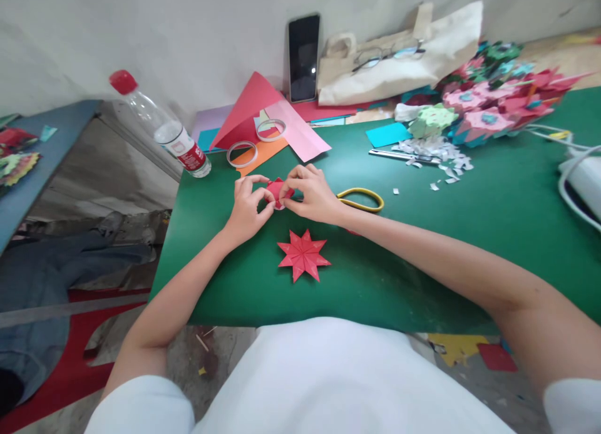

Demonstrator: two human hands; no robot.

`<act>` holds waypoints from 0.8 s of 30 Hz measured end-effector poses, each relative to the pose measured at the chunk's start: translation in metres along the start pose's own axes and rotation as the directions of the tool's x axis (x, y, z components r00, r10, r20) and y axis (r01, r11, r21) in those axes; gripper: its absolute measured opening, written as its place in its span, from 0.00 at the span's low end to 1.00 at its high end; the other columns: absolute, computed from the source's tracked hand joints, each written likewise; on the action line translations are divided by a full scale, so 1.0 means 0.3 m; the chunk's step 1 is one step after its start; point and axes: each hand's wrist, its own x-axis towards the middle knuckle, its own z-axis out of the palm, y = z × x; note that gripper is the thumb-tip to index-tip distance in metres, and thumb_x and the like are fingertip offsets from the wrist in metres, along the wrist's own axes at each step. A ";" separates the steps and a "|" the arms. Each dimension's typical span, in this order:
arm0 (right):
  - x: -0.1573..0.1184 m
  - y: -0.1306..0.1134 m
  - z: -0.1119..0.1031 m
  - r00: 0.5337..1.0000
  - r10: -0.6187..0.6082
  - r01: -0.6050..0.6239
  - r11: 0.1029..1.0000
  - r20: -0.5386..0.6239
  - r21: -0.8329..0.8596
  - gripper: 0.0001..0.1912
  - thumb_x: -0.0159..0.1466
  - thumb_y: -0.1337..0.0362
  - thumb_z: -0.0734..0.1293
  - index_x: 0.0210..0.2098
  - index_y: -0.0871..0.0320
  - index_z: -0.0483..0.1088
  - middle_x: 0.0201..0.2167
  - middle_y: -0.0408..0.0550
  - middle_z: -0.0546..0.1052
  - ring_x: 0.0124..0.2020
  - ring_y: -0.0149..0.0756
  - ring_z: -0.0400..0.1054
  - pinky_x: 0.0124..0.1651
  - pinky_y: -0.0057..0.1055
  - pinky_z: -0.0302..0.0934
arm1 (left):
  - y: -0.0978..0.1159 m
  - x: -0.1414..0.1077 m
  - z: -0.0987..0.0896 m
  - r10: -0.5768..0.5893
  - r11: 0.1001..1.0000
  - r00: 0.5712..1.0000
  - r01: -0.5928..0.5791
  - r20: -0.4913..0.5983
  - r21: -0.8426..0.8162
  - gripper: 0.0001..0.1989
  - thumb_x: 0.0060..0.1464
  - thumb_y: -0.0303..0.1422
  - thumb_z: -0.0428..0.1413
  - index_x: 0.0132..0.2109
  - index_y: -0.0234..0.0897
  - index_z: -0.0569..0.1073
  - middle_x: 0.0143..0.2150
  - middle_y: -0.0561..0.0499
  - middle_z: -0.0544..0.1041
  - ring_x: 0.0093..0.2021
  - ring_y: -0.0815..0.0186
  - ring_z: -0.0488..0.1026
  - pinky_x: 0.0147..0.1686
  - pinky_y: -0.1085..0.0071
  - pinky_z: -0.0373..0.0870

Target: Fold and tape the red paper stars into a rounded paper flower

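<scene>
Between both hands is a small red folded paper piece [278, 190], held just above the green table. My left hand [248, 207] pinches its left side between thumb and fingers. From the right, my right hand [310, 193] grips the same piece with closed fingertips, which hide part of it. Nearer to me, a red eight-pointed paper star [304, 255] lies flat on the table. Yellow-handled scissors [370, 199] rest behind my right wrist, their blades mostly hidden by the hand. A bit of red shows under my right forearm.
At the left edge stands a plastic bottle [183, 147]. Behind my hands lie tape rolls [243, 153] and coloured paper sheets [307, 136]. A phone [303, 58] leans on the wall. To the right are a cutter knife [399, 156], white paper scraps [453, 165] and folded paper flowers [488, 118].
</scene>
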 end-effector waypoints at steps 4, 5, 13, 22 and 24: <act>-0.003 0.011 -0.006 0.999 -0.033 0.031 0.999 -0.040 -0.031 0.04 0.57 0.66 0.68 0.33 0.56 0.74 0.36 0.48 0.69 0.42 0.39 0.59 0.44 0.37 0.48 | -0.008 0.002 0.000 -0.055 0.998 0.998 0.056 0.026 -0.028 0.02 0.54 0.28 0.58 0.33 0.38 0.73 0.51 0.46 0.69 0.55 0.57 0.62 0.59 0.55 0.60; -0.005 0.011 -0.007 0.994 -0.086 0.081 0.994 -0.061 -0.075 0.04 0.58 0.66 0.67 0.32 0.56 0.74 0.37 0.48 0.69 0.42 0.40 0.59 0.44 0.37 0.47 | -0.009 0.003 0.001 -0.058 0.998 0.998 0.059 0.032 -0.033 0.02 0.55 0.29 0.58 0.33 0.38 0.73 0.52 0.46 0.69 0.55 0.57 0.62 0.59 0.55 0.60; -0.023 0.010 -0.003 0.935 -0.326 0.281 0.923 -0.143 -0.264 0.07 0.62 0.67 0.62 0.29 0.56 0.71 0.34 0.47 0.69 0.40 0.38 0.58 0.43 0.37 0.47 | -0.019 0.000 0.011 -0.030 0.998 0.999 0.030 -0.011 -0.049 0.01 0.55 0.30 0.58 0.35 0.38 0.73 0.51 0.46 0.70 0.54 0.57 0.63 0.58 0.56 0.61; -0.031 0.013 -0.006 0.917 -0.382 0.327 0.884 -0.114 -0.333 0.07 0.63 0.65 0.63 0.30 0.56 0.71 0.35 0.48 0.70 0.41 0.39 0.58 0.45 0.38 0.49 | -0.019 -0.006 0.011 0.084 0.996 0.996 -0.083 -0.039 0.022 0.01 0.54 0.29 0.58 0.35 0.39 0.73 0.50 0.46 0.70 0.54 0.57 0.63 0.56 0.56 0.62; -0.031 0.017 -0.002 0.912 -0.394 0.330 0.868 -0.111 -0.371 0.09 0.64 0.64 0.62 0.30 0.56 0.71 0.35 0.47 0.70 0.40 0.38 0.59 0.44 0.38 0.49 | -0.020 -0.007 0.013 0.105 0.994 0.993 -0.103 -0.053 0.038 0.00 0.54 0.29 0.58 0.35 0.39 0.73 0.50 0.46 0.71 0.53 0.57 0.63 0.56 0.56 0.63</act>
